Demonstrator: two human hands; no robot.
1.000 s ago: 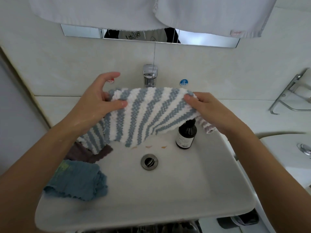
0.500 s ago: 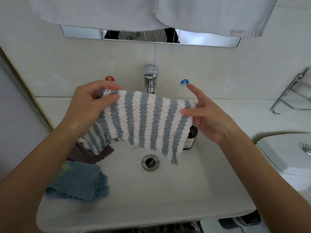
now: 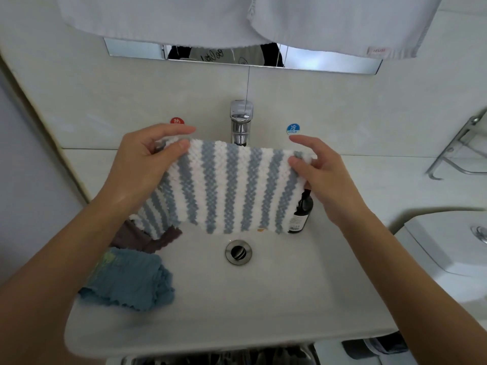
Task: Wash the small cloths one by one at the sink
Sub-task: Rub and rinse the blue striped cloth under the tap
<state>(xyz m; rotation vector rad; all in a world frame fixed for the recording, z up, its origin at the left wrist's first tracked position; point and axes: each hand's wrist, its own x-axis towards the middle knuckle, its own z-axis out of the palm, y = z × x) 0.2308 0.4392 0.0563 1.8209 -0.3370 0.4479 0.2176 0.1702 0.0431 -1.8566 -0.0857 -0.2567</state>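
A blue-and-white striped cloth (image 3: pixel 229 188) is held spread out flat above a white sink (image 3: pixel 237 312), just in front of the chrome tap (image 3: pixel 241 122). The left hand (image 3: pixel 142 167) pinches the cloth's upper left corner between thumb and curled fingers. The right hand (image 3: pixel 321 172) pinches the upper right corner between thumb and fingers. The hands are well apart, one at each corner, so the cloth hangs between them with its stripes running down toward the basin. Its lower left part droops toward the sink's left side.

Below the cloth, the round metal drain (image 3: pixel 238 252) sits in the middle of the basin. A dark glass bottle (image 3: pixel 301 212) with a label stands in the basin beside the right hand, partly hidden behind the cloth's right edge. On the sink's left side lies a crumpled blue cloth (image 3: pixel 131 280), and just behind it a dark brown cloth (image 3: pixel 150 238).

On the wall, a red hot-water sticker (image 3: pixel 177 121) is left of the tap and a blue cold-water sticker (image 3: pixel 293 129) is right of it. White towels (image 3: pixel 237 17) hang above a strip of mirror (image 3: pixel 329 60). A metal rack (image 3: pixel 461 151) is fixed at the far right.
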